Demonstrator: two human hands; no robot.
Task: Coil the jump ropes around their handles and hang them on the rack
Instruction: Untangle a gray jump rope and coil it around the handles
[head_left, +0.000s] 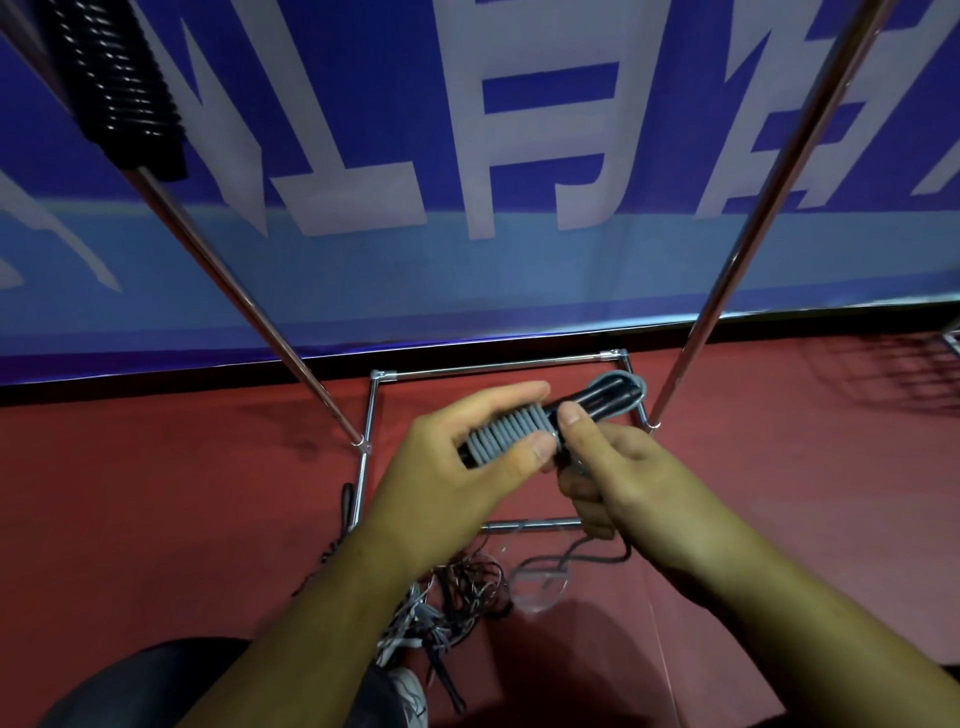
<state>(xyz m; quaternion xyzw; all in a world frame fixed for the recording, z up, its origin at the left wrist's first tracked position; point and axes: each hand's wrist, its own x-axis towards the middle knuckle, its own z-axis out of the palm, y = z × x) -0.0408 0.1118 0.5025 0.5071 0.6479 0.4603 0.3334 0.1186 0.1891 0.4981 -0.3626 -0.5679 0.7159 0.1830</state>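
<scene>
Left hand (457, 467) gripped grey jump rope (506, 434), coils wound round its handles, held above rack base (498, 367). Right hand (623, 467) pinched rope beside last coil. Loose tail (587, 551) trailed toward floor (156, 519). Winding judged nearly complete, hanging not yet done. Black coiled rope (124, 88) apparently sat atop left rack pole (234, 280). Tangle of ropes (457, 587) lay on floor, uncoiled.

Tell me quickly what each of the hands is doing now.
Left hand: grips the coiled grey jump rope.
Right hand: pinches the same jump rope beside the coil.
</scene>
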